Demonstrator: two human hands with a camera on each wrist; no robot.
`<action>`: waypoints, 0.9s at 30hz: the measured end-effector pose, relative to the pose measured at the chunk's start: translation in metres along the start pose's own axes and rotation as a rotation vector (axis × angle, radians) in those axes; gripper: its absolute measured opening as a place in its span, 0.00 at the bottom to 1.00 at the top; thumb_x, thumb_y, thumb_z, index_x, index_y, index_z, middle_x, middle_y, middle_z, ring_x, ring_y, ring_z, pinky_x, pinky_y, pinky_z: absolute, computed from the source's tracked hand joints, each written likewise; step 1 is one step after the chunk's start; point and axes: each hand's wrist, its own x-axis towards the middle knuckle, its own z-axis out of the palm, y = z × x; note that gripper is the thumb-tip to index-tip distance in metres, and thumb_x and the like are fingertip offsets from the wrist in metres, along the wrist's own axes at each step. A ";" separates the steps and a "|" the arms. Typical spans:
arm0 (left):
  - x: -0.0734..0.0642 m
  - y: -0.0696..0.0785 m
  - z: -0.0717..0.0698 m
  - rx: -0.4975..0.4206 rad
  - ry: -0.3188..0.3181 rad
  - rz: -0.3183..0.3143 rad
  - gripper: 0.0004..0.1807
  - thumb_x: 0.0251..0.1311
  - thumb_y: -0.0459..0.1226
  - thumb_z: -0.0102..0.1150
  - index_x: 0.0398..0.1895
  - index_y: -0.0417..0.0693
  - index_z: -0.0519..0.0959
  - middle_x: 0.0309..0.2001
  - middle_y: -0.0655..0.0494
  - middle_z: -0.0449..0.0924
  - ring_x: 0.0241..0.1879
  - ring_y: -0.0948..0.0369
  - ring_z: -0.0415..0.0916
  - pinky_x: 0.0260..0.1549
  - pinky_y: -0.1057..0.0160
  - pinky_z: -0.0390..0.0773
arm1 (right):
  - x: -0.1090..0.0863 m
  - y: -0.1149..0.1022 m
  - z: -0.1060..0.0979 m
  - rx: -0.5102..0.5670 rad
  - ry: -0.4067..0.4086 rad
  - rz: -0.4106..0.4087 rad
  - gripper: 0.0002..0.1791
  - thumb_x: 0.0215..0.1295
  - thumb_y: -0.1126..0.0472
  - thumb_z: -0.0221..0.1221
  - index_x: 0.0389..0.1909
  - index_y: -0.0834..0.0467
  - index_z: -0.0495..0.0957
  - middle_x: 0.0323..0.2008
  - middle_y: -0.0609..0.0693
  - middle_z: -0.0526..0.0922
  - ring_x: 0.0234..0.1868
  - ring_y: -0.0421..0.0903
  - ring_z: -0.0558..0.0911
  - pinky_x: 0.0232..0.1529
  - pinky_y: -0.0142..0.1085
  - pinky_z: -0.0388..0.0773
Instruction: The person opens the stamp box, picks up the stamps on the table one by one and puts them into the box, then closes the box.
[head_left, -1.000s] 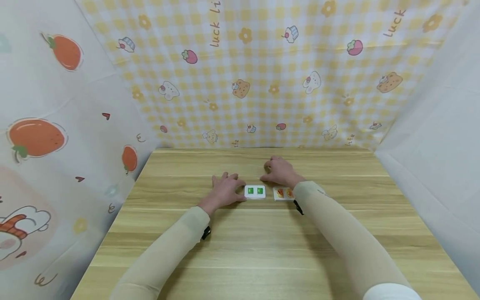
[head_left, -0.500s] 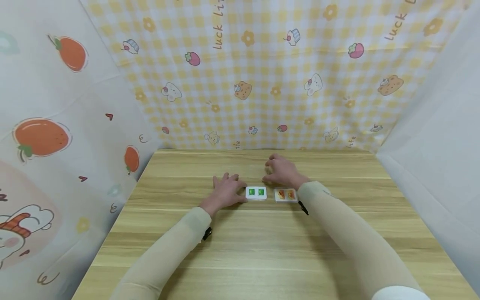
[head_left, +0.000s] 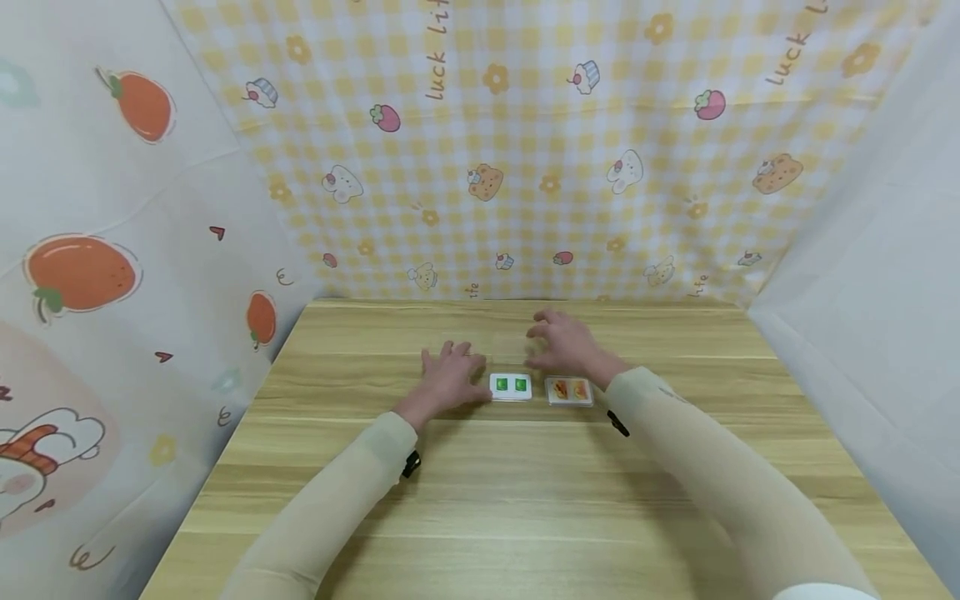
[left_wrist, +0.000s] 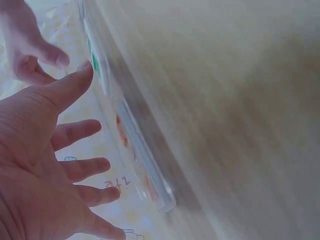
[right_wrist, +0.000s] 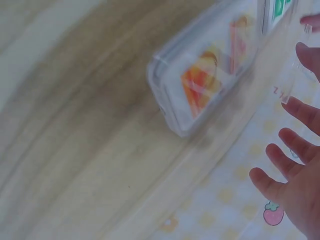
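A small clear case (head_left: 512, 387) with two green pictures on white lies flat on the table. My left hand (head_left: 448, 377) is at its left edge, thumb tip close to the near corner, fingers spread and fairly straight in the left wrist view. Beyond the case, my right hand (head_left: 567, 343) holds a see-through plastic lid (head_left: 510, 348) at its right side between thumb and finger. The lid is so clear that its outline barely shows. Just right of the first case lies another clear case (head_left: 569, 392), with two orange food pictures, nearest my right wrist.
The wooden table (head_left: 495, 500) runs back to a yellow checked cloth (head_left: 487, 225) hung behind it. White cloth with orange fruit prints (head_left: 82, 275) stands along the left side, and a plain white cloth (head_left: 870, 317) along the right.
My left index finger has eased off the edge of the green-picture case. My right hand has shifted slightly right, its fingers a little wider, uncovering the orange-picture case fully. Both cases stay in place.
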 end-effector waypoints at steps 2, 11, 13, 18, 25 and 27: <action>0.001 0.000 -0.001 -0.020 0.006 -0.006 0.43 0.53 0.60 0.72 0.70 0.55 0.72 0.76 0.43 0.57 0.74 0.36 0.48 0.62 0.22 0.42 | -0.005 -0.002 0.001 0.001 -0.010 -0.017 0.34 0.55 0.39 0.71 0.57 0.56 0.82 0.68 0.57 0.69 0.66 0.60 0.70 0.62 0.58 0.70; 0.004 0.000 0.000 -0.055 -0.021 0.018 0.45 0.54 0.58 0.71 0.74 0.55 0.67 0.77 0.42 0.55 0.75 0.36 0.47 0.62 0.22 0.42 | -0.020 -0.008 0.012 0.032 -0.066 -0.071 0.32 0.56 0.38 0.71 0.56 0.54 0.83 0.69 0.56 0.68 0.67 0.59 0.68 0.60 0.59 0.71; 0.004 0.001 0.000 -0.052 -0.034 0.031 0.44 0.55 0.59 0.71 0.74 0.56 0.68 0.77 0.42 0.55 0.75 0.36 0.47 0.62 0.22 0.43 | -0.022 -0.010 0.014 0.049 -0.074 -0.072 0.30 0.55 0.39 0.72 0.54 0.53 0.84 0.69 0.56 0.68 0.68 0.59 0.67 0.61 0.59 0.69; 0.007 0.002 0.001 -0.065 -0.056 0.067 0.39 0.56 0.58 0.70 0.69 0.56 0.74 0.76 0.42 0.56 0.74 0.34 0.45 0.61 0.21 0.43 | -0.027 -0.013 0.019 0.065 -0.074 -0.092 0.27 0.54 0.39 0.73 0.50 0.51 0.85 0.68 0.57 0.69 0.67 0.59 0.68 0.61 0.60 0.69; 0.009 0.004 0.001 -0.050 -0.082 0.075 0.35 0.55 0.58 0.71 0.64 0.56 0.78 0.75 0.43 0.59 0.74 0.34 0.47 0.60 0.21 0.44 | -0.030 -0.012 0.025 0.065 -0.081 -0.090 0.29 0.55 0.38 0.72 0.53 0.51 0.85 0.68 0.55 0.69 0.66 0.57 0.68 0.60 0.58 0.69; 0.010 0.004 0.001 -0.040 -0.086 0.077 0.35 0.55 0.58 0.71 0.64 0.56 0.78 0.74 0.44 0.60 0.74 0.34 0.48 0.60 0.21 0.45 | -0.030 -0.013 0.026 0.064 -0.084 -0.093 0.30 0.55 0.38 0.72 0.53 0.52 0.85 0.68 0.55 0.69 0.66 0.57 0.68 0.60 0.58 0.69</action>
